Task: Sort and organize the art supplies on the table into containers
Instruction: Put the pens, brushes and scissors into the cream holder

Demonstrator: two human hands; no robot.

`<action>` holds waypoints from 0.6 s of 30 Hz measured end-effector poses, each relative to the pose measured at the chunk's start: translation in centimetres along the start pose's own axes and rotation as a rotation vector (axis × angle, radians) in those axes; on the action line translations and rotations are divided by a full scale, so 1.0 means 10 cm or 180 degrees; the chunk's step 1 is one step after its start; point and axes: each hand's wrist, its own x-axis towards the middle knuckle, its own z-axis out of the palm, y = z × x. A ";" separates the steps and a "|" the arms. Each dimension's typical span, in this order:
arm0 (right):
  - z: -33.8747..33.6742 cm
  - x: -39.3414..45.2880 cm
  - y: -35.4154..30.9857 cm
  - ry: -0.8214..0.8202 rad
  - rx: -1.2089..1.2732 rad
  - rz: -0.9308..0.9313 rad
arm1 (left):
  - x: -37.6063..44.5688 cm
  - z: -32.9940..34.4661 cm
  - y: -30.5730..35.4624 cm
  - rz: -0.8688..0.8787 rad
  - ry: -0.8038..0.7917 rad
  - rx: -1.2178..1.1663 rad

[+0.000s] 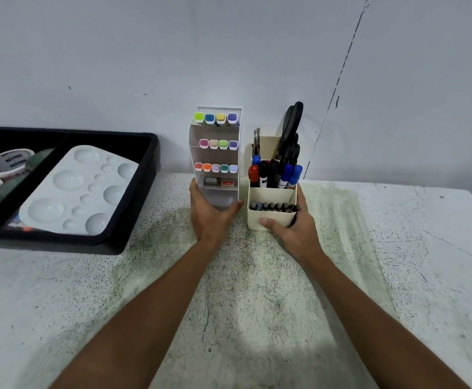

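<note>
Both hands are engaged at the far edge of the speckled white table (pixel 257 290), close to the wall. The left hand (pixel 211 217) has its grip closed around the base of the tall white tiered marker rack (pixel 215 153), thumb on the front lower edge and fingers wrapped round the left side. The right hand (pixel 291 228) grips the base of the cream stepped plastic pen holder (pixel 271 211), thumb across its front face, fingers curled round the right side. The two containers stand just beside each other, directly ahead of the grips and upright; whether they touch cannot be told. The rack carries rows of colour-capped markers (pixel 218 144); the holder carries whiteboard markers (pixel 274 172), short dark pens in the front cell, and black-handled scissors (pixel 293 127) at the back. Risk assessment: both are held low, and the rack is tall and narrow, so a quick push or lift could tip it and shed markers; the scissors stand high and could topple the holder rearward. Well to the left of the left grip sits a black divided tray (pixel 142 192) holding a white paint palette (pixel 80 189) and tape rolls (pixel 7 162). Sorting appears close to complete.
</note>
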 end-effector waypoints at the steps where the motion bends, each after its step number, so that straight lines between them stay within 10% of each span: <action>1: 0.00 -0.01 0.00 0.0004 0.0008 -0.0006 | -0.01 0.00 0.00 0.0008 -0.0005 0.0025; 18: 0.01 -0.03 -0.03 0.0010 -0.0036 0.0018 | -0.06 -0.04 0.08 -0.0022 -0.0115 0.0030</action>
